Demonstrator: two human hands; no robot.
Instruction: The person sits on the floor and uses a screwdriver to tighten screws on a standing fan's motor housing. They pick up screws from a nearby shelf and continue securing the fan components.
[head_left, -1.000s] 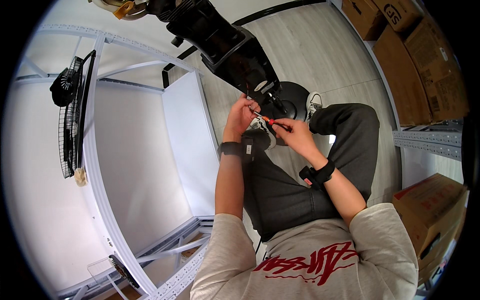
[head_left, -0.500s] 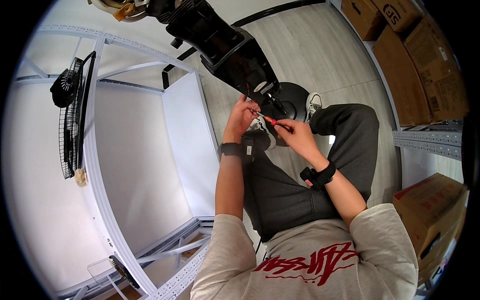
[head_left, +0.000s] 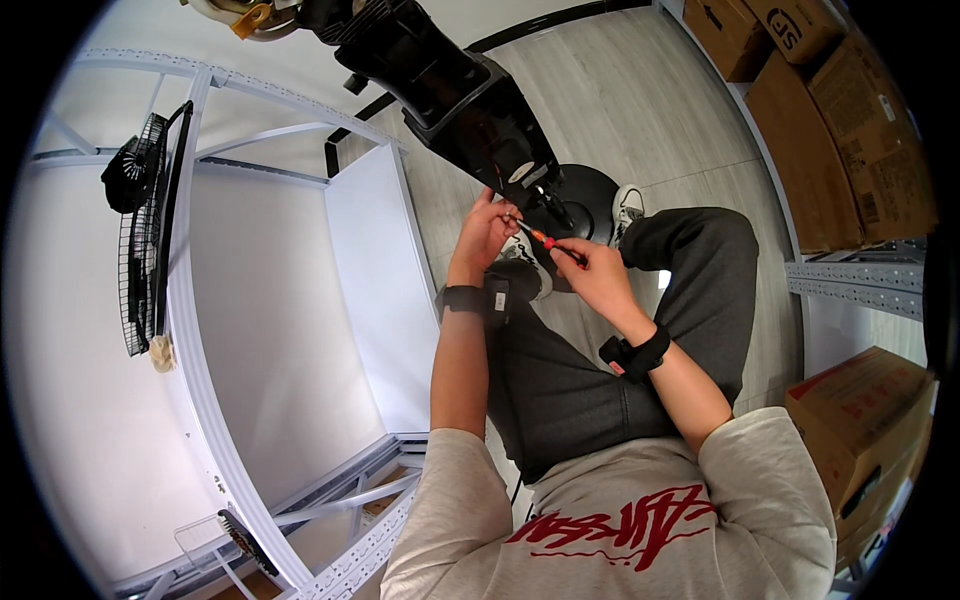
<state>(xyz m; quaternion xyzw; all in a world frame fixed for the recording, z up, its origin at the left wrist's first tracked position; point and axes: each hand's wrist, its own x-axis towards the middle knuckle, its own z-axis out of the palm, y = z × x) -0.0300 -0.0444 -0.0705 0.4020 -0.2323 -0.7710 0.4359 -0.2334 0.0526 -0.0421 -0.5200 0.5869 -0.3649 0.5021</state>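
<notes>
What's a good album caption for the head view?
Right hand holds a red-and-black screwdriver pointed at the left hand, beside a black machine.

From here I see a red-and-black screwdriver [head_left: 548, 243] slanting from the right hand [head_left: 592, 270], its metal tip at the left hand's [head_left: 485, 232] fingers, near a glossy black appliance [head_left: 490, 125].

From where I stand, the right hand [head_left: 592, 268] covers part of the screwdriver [head_left: 543, 240], whose tip at the left hand [head_left: 485, 232] is too small to resolve, while the black housing [head_left: 470, 115], cropped by the view's upper edge, partly conceals the round base [head_left: 592, 190].
</notes>
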